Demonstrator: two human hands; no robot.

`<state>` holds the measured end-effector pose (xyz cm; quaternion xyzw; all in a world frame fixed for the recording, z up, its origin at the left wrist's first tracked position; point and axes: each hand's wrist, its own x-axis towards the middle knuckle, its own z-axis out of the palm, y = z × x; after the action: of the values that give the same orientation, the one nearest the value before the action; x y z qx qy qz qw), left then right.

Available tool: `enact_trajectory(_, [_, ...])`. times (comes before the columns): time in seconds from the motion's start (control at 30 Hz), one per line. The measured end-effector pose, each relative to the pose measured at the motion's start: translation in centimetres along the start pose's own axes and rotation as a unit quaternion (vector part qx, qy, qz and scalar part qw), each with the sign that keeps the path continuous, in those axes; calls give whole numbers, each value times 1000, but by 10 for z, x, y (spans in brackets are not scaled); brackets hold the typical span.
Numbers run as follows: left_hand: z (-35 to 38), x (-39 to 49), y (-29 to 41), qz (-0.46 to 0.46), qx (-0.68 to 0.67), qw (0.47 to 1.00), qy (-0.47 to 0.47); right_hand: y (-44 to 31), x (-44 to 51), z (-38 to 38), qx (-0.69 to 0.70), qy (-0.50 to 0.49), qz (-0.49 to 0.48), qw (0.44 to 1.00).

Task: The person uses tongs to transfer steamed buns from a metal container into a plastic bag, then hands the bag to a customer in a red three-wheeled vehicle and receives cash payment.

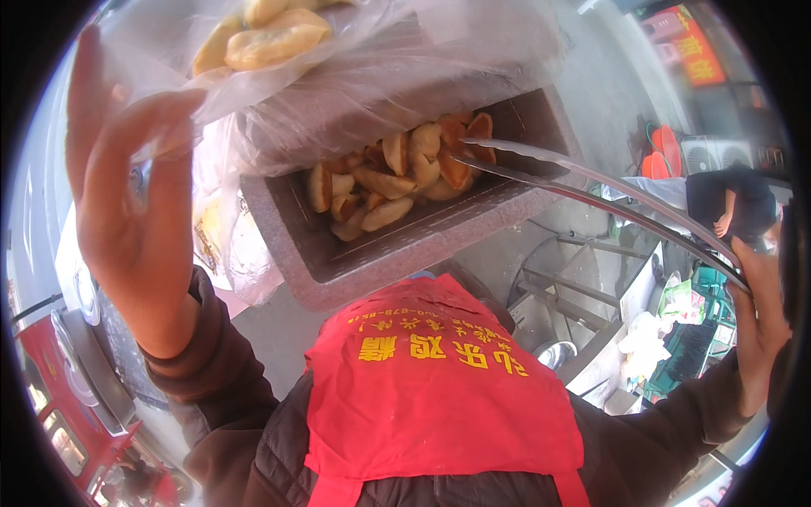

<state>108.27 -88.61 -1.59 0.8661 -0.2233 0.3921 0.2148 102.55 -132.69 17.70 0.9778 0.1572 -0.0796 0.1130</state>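
My left hand (136, 209) pinches the edge of a clear plastic bag (355, 108) between thumb and finger at the upper left. Inside the bag lie several pale yellow pieces of food, perhaps buns (279, 44). Under the bag stands a grey-brown foam box (412, 266), holding a heap of browned, bun-like pieces (386, 180). My right hand (760, 317), at the far right, grips the handle end of long metal tongs (608, 190). Their tips reach into the box at the pieces on its right side; whether they hold one, I cannot tell.
Below the box is my red apron (437, 393), bearing writing. A metal frame stand (570, 285) is at the right, with white plastic bags (643, 348) and green crates (709, 285) beyond. Another person (728, 196) is behind them. A metal appliance (95, 374) stands at the lower left.
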Motion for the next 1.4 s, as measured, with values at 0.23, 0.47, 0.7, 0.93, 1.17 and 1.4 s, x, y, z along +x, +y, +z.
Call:
enact_trajectory(0.23, [-2, -9, -9, -20, 51, 998, -17, -34, 81, 20, -200, -28, -147, 968])
enact_trajectory(0.47, [0, -14, -11, -30, 8, 999, -22, -34, 116, 43, -147, -1, -231, 962])
enact_trajectory(0.7, [0, -12, -12, -30, -19, 999, -25, -58, 133, 56, -113, 5, -215, 970])
enact_trajectory(0.93, [-4, -13, -15, -21, -35, 999, -25, -72, 128, 27, -145, 57, -282, 947])
enact_trajectory(1.17, [-2, -9, -20, -14, -103, 994, -19, -87, 134, 43, -106, 14, -259, 960])
enact_trajectory(1.4, [1, -13, -17, -105, -123, 987, 1, -48, 106, 55, -64, 75, -175, 980])
